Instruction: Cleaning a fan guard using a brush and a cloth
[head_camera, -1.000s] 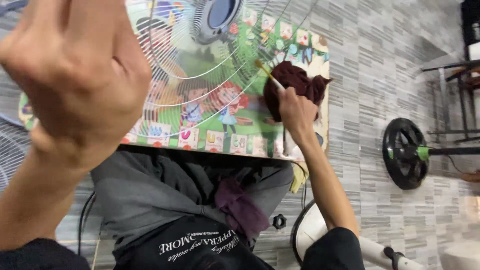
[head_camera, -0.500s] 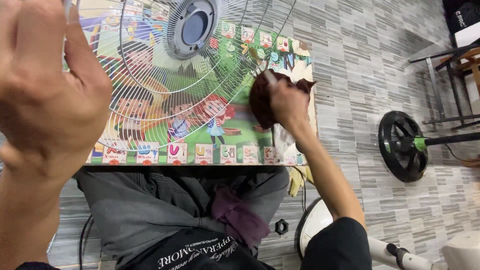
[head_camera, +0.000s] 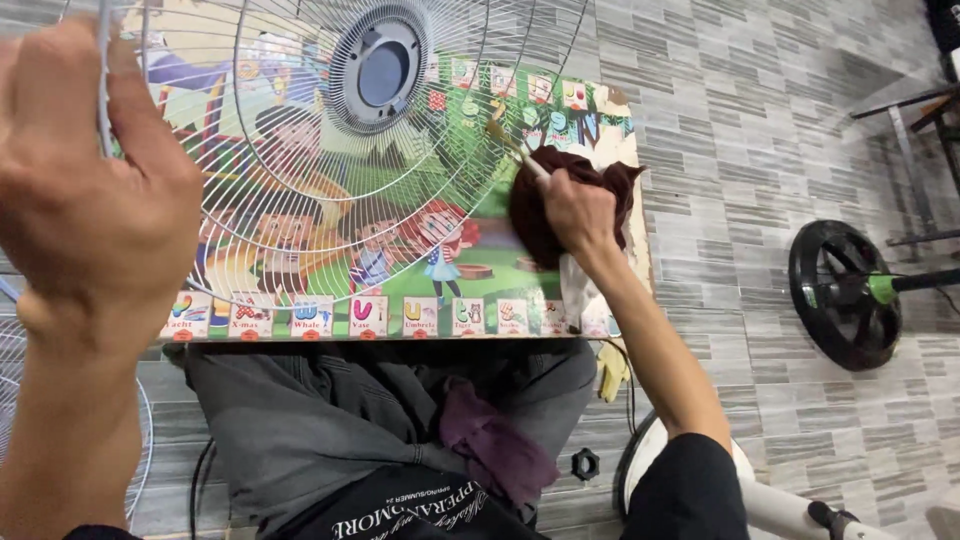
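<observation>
A white wire fan grille (head_camera: 300, 170) with a grey round hub (head_camera: 378, 70) is held up over a small colourful children's picture table (head_camera: 480, 260). My left hand (head_camera: 90, 200) grips the grille's rim at the left. My right hand (head_camera: 575, 210) presses a dark maroon cloth (head_camera: 535, 215) against the grille's right side, and a thin light stick pokes out from the cloth.
My lap in grey trousers with a purple rag (head_camera: 490, 440) lies below the table. A black barbell weight plate (head_camera: 840, 295) rests on the tiled floor at the right. A white fan base (head_camera: 770, 500), a black nut (head_camera: 585, 463) and another grille (head_camera: 15, 400) at the left lie nearby.
The view has shifted, so the grille's hub and the table now sit lower and more central. My right hand with the cloth has slid a little along the grille's right side.
</observation>
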